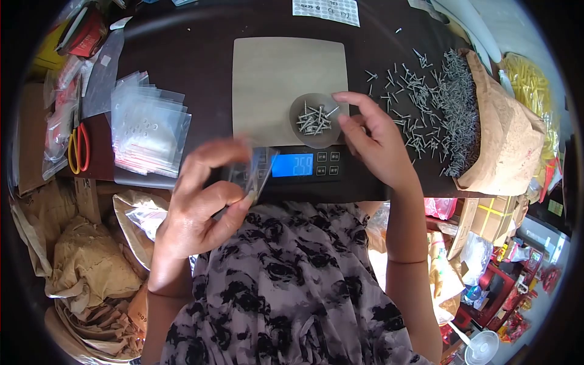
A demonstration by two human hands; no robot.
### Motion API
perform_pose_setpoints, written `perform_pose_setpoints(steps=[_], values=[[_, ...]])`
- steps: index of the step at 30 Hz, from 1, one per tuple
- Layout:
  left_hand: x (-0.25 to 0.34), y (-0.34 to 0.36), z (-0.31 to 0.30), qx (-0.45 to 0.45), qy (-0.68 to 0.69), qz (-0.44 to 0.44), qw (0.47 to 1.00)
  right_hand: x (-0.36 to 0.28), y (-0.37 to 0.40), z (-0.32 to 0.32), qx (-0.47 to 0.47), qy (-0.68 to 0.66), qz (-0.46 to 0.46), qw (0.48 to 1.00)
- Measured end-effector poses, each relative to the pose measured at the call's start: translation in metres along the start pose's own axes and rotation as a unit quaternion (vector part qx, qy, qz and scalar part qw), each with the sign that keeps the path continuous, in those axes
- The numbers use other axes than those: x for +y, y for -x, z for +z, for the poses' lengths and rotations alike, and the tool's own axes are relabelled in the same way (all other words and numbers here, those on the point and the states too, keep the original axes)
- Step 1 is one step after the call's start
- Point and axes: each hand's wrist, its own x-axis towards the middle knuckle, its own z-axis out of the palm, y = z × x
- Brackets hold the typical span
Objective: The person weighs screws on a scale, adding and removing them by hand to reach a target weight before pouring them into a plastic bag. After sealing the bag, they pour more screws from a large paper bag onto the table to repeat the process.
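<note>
A round translucent dish holding several silver screws stands on the front right part of the scale's beige plate. At the dish's right rim is my right hand, thumb and forefinger apart, with nothing between them. My left hand pinches a small clear plastic bag between thumb and finger; its upper fingers are blurred. The bag hangs over the left side of the scale's panel, beside the lit blue display.
Clear zip bags lie stacked at left, beside orange-handled scissors. A large heap of screws spills from a brown paper bag at right. A label sheet lies at the back. Paper sacks stand below left.
</note>
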Motion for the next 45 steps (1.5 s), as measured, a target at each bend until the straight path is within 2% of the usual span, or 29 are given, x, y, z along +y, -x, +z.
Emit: perform_pose_setpoints(steps=[1,4,5,8,10,11,15,20,21,24,26,28,30,33,34,36,38,40,43,45], values=[[0.0,-0.003,0.002,0.009,-0.019,0.027,0.999,0.0,-0.002,0.002,-0.012,0.012,-0.001,1.0],[0.003,-0.001,0.011,-0.004,-0.014,0.005,1.0,-0.009,-0.008,0.005,-0.026,-0.008,0.001,1.0],[0.005,-0.007,0.017,0.019,-0.004,0.018,1.0,-0.009,-0.01,0.005,-0.016,-0.011,-0.012,1.0],[0.004,-0.014,0.028,-0.001,-0.031,-0.003,1.0,-0.012,-0.012,0.006,0.018,-0.02,-0.063,0.998],[0.005,-0.018,0.036,-0.014,-0.034,-0.047,0.998,-0.021,-0.008,0.009,0.046,-0.022,-0.109,0.993],[0.009,-0.019,0.04,-0.016,-0.036,-0.068,0.997,-0.025,-0.006,0.01,0.064,0.021,-0.147,0.987],[0.013,-0.025,0.055,0.026,-0.058,-0.08,0.995,-0.036,0.004,0.015,0.114,0.167,-0.279,0.939],[0.012,-0.03,0.059,0.095,-0.103,-0.012,0.99,-0.053,0.02,0.014,0.111,0.299,-0.373,0.871],[0.012,-0.031,0.059,0.104,-0.107,-0.006,0.989,-0.049,0.016,0.016,0.139,0.291,-0.422,0.848],[0.013,-0.033,0.057,0.112,-0.122,0.014,0.986,-0.05,0.016,0.009,0.131,0.311,-0.447,0.828],[0.012,-0.033,0.057,0.116,-0.113,0.021,0.987,-0.043,0.009,0.011,0.186,0.286,-0.42,0.841],[0.013,-0.032,0.056,0.118,-0.101,0.017,0.988,-0.034,0.004,0.006,0.198,0.226,-0.341,0.891],[0.017,-0.031,0.052,0.12,-0.089,0.002,0.989,-0.019,-0.012,0.007,0.208,0.059,-0.233,0.948],[0.018,-0.03,0.042,0.146,-0.071,0.029,0.986,0.004,-0.02,0.004,0.09,-0.059,-0.108,0.988],[0.018,-0.029,0.037,0.145,-0.079,0.027,0.986,0.007,-0.022,0.004,0.082,-0.052,-0.081,0.992],[0.019,-0.025,0.028,0.141,-0.092,0.023,0.985,0.01,-0.024,0.002,0.066,-0.039,-0.025,0.997],[0.02,-0.021,0.024,0.138,-0.104,0.018,0.985,0.011,-0.031,-0.006,0.096,-0.081,-0.024,0.992],[0.02,-0.02,0.021,0.135,-0.119,0.021,0.984,-0.004,-0.037,-0.014,0.099,-0.163,0.02,0.981],[0.024,-0.017,0.022,0.129,-0.111,0.019,0.985,-0.01,-0.045,-0.014,0.067,-0.373,-0.057,0.924],[0.027,-0.017,0.022,0.127,-0.103,0.02,0.986,-0.017,-0.052,0.001,0.099,-0.418,-0.071,0.9]])
